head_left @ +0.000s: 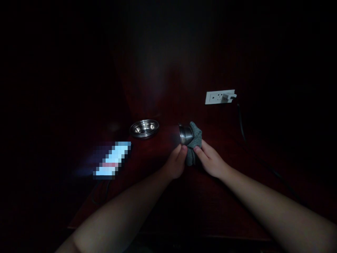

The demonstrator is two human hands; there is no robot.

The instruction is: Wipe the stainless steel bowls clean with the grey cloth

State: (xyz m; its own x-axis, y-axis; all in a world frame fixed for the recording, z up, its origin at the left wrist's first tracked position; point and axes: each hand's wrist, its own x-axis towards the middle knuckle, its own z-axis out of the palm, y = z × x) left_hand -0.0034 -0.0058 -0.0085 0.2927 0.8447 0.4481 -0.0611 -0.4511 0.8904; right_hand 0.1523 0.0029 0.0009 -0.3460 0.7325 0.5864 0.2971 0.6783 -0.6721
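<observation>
Between my hands a small stainless steel bowl (185,134) is tipped on its side, its rim facing left. My left hand (177,162) is closed on the bowl's lower edge, thumb uppermost. A grey-green cloth (195,138) wraps the bowl's right side and base, and part of it hangs down below. My right hand (209,159) is closed on this cloth and presses it to the bowl; most of its fingers are hidden behind. To the left, a stack of shiny metal bowls (144,128) stands upright on the dark red table (163,151).
A lit, blurred-out phone-like screen (113,160) lies at the left, with a cable below it. On the back wall is a white socket plate (216,97) with a plug (229,95); a dark cord (240,123) runs down rightward. The surroundings are very dark.
</observation>
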